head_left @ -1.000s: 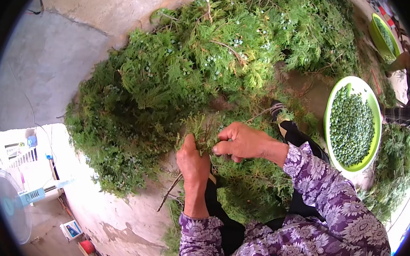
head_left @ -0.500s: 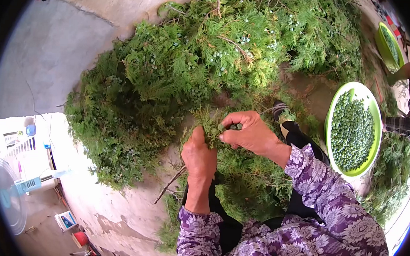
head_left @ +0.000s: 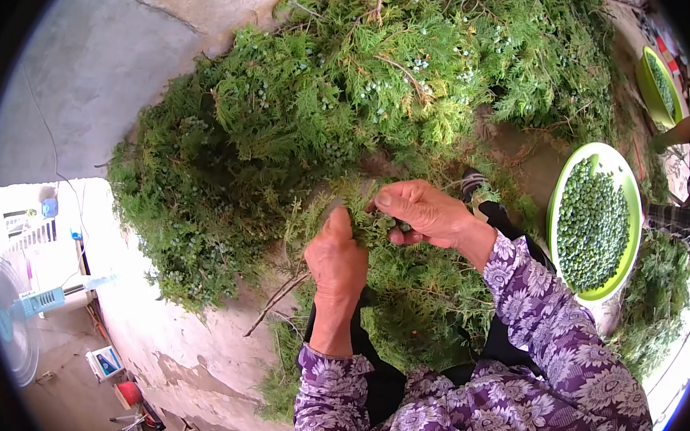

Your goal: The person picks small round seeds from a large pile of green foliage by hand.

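Note:
My left hand (head_left: 336,254) is closed around a leafy conifer branch (head_left: 307,219); its brown stem sticks out below the fist towards the lower left. Just right of it, my right hand (head_left: 432,214) has thumb and forefinger pinched together at the sprig's edge. A few small green cones (head_left: 403,226) show in the curled fingers of that hand. The pinched fingertips partly hide what lies between them. To the right stands a lime-green basin (head_left: 637,225) with many loose green cones (head_left: 593,223) in it.
A big heap of cut conifer branches (head_left: 303,118) lies ahead, with more greenery (head_left: 419,299) between my legs. At the far right, another person's arm (head_left: 682,133) is near a second green basin (head_left: 652,80). A fan (head_left: 14,322) stands at the left.
My right hand's thumb has slid over the forefinger and the hand has turned slightly, so fewer cones show in it. The left hand still grips the branch, whose stem has shifted slightly left.

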A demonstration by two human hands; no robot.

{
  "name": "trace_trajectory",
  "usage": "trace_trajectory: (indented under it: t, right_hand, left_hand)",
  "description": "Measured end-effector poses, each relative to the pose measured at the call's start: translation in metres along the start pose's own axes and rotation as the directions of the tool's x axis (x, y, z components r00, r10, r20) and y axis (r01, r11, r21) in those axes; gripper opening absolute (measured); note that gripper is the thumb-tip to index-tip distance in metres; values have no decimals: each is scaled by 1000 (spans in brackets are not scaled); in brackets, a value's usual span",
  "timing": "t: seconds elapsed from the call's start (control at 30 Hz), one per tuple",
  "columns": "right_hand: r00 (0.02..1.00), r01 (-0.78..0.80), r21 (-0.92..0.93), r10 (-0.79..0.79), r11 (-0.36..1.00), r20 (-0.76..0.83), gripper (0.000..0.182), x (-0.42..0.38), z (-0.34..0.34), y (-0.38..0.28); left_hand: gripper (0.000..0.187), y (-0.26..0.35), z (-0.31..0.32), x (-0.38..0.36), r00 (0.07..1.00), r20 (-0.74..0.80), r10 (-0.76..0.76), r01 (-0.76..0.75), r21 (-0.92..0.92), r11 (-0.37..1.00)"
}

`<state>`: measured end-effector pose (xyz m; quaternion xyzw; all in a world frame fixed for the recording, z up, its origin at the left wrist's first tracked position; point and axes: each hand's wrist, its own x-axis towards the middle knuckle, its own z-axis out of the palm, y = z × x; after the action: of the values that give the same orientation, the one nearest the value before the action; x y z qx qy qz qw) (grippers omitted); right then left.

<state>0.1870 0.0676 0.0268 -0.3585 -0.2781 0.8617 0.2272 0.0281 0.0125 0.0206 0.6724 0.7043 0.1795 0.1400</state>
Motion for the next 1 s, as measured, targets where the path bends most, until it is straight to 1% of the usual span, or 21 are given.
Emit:
trace_trajectory:
  t: [0.07, 0.13, 0.17, 0.23, 0.27, 0.33, 0.37, 0.43, 0.53, 0.57, 0.63, 0.7, 0.77, 0.83, 0.87, 0.93, 0.97, 1.0]
  right_hand:
    - [1000, -2, -9, 2, 1000, -8, 33, 1, 2, 0]
    - [999, 12, -242, -21, 970, -31, 35, 1, 4, -2]
    - [999, 11, -239, -19, 971, -33, 35, 2, 5, 1]
    - [997, 52, -161, -60, 986, -48, 32, 5, 4, 7]
    - [997, 53, -161, -62, 986, -49, 32, 6, 3, 8]
    - [994, 89, -230, -102, 969, -48, 23, 7, 3, 10]
    - [994, 88, -230, -102, 969, -49, 23, 7, 4, 9]
    - [991, 100, -316, -123, 944, -54, 17, 4, 6, 7]
    - [988, 104, -342, -137, 934, -73, 17, -4, 9, -4]
    - [988, 104, -343, -137, 934, -74, 17, -4, 8, -3]
    - [977, 150, -446, -202, 882, -71, 17, -2, 5, 0]
    - [980, 130, -444, -184, 887, -80, 17, -1, 3, 1]
    - [983, 107, -442, -162, 891, -89, 17, 2, 0, 4]
    - [994, 25, -348, -62, 937, -95, 18, 5, 0, 6]
    - [994, 23, -348, -60, 937, -95, 18, 4, 1, 5]
    - [996, 43, -469, -75, 882, -51, 19, -2, 9, -4]
    - [996, 41, -468, -73, 883, -51, 19, 0, 7, -2]
    - [993, 87, -488, -116, 868, -29, 19, 2, 5, 2]
  left_hand:
    - [27, 0, -1, 0, 1000, 28, -3, 2, 34, 999]
    - [27, 1, -1, -1, 998, 59, -7, 3, 70, 998]
    - [26, 2, -1, -1, 997, 73, -12, 7, 67, 998]
    - [26, 2, -1, -1, 996, 86, -14, 8, 65, 998]
    - [26, 2, -1, -1, 996, 91, -20, 15, 56, 998]
    - [25, 2, -2, -1, 995, 96, -27, 22, 46, 999]
    - [25, 2, -3, 0, 995, 94, -37, 34, 41, 999]
    - [25, 1, -3, -1, 994, 95, -48, 45, 34, 998]
    - [24, 1, -3, -1, 998, 68, -6, 7, -22, 1000]
    - [24, 2, -3, 0, 995, 96, -12, 14, -27, 1000]
    - [24, 3, -4, 1, 992, 123, -17, 21, -30, 999]
    - [23, 4, -4, 1, 982, 186, -32, 33, -2, 999]
    - [22, 4, -1, 0, 981, 190, -41, 40, 9, 999]
    - [22, 4, -2, -1, 979, 197, -50, 47, 21, 999]
    - [22, 4, -4, 0, 981, 186, -49, 44, 31, 999]
    - [21, 2, -5, 0, 983, 176, -49, 43, 41, 998]
    - [21, 1, -5, -1, 983, 176, -43, 35, 47, 998]
    - [21, 0, -5, -1, 984, 175, -36, 27, 53, 998]
